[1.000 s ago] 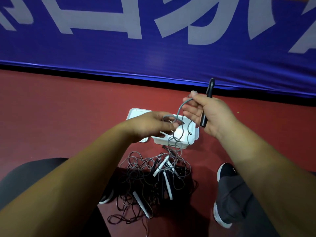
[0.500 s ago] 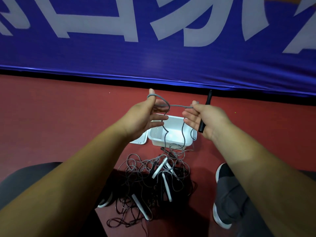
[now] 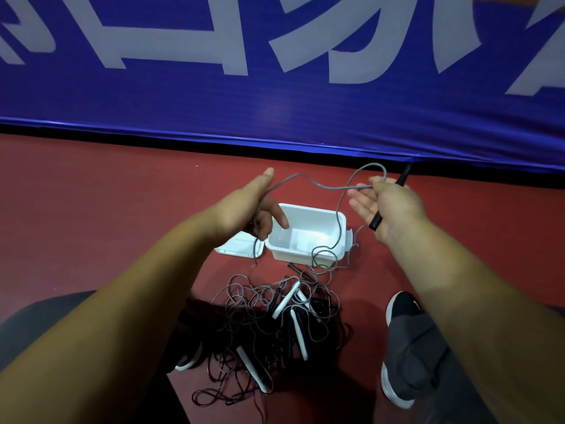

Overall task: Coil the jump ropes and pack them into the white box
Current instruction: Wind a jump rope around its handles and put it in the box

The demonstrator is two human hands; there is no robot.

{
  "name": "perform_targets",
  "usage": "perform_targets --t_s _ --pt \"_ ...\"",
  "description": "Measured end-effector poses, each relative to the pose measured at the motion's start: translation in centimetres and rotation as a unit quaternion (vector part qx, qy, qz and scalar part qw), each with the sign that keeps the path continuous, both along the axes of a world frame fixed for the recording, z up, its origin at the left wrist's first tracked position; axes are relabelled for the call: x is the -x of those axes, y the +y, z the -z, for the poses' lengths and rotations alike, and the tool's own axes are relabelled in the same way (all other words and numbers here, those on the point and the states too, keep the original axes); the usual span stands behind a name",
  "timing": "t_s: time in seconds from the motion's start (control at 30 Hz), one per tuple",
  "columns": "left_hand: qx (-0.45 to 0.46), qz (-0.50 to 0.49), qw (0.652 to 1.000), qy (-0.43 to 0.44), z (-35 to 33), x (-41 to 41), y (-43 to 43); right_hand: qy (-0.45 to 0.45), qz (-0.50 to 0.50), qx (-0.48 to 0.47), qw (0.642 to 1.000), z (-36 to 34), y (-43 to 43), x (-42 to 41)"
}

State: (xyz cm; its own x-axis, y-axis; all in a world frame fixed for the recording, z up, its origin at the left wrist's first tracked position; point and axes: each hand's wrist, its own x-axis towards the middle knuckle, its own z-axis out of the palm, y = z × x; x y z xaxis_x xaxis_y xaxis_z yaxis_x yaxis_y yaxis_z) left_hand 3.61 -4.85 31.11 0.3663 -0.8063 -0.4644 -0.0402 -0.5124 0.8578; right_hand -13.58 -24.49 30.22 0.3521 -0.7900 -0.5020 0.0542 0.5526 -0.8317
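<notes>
1. Working in front of blue banner (image 3: 275, 87), on red floor (image 3: 91, 194).
2. Left to sort: tangled pile of jump ropes (image 3: 244, 319) on the floor between the feet, on the near side of the box, with white handles (image 3: 286, 301) mixed in. Judging the task early, with no finished coil seen.
3. Packing into white box (image 3: 305, 209): open, looks empty, on the floor just past the pile. Note lid (image 3: 241, 249) lying flat beside its left wall.
4. Gripping with left hand (image 3: 244, 209): lower fingers curled loosely round grey rope (image 3: 321, 185), thumb up, index out.
5. Gripping with right hand (image 3: 394, 206): black handle (image 3: 375, 223) pinned against the palm, fingers spread, rope caught up near the thumb with one small loop standing above.
6. Strung slack between the hands above the box, then trailing down over its right rim into the pile.
7. To do this step well:
   - Keep the handle fixed in the right hand as an anchor.
   - Slide the left hand down the rope, bring each length across, and lay even loops over the right fingers.
   - Close the right fingers on each loop, or expect the coil to spring open.
   - Lift the rope clear of the box rim before pulling, since a snag looks likely there.
   - Shake free, don't yank, if the pile follows.
</notes>
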Motion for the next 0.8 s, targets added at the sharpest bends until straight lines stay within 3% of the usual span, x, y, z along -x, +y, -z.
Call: perform_targets --t_s 0.23,0.3,0.43,0.7,0.8 --pt "0.055 -0.049 0.997 -0.038 -0.7 0.0 0.8 0.007 -0.037 -0.064 0.997 0.3 0.1 0.1" --pt "0.075 -0.071 0.995 0.003 -0.8 0.8 0.5 0.077 -0.132 -0.077 0.985 0.0 1.2 -0.3" --pt "0.104 -0.116 0.980 0.124 -1.1 1.9 -0.2 0.191 -0.331 -0.037 0.923 0.7 4.4 -0.5" --pt "0.175 -0.212 0.913 0.301 -1.3 1.0 -1.4 0.138 -0.506 0.069 0.848 0.7 6.3 -0.7" --pt "0.200 -0.266 0.887 0.321 -0.9 0.3 -1.5 0.113 -0.517 0.078 0.845 0.8 6.4 -0.7"
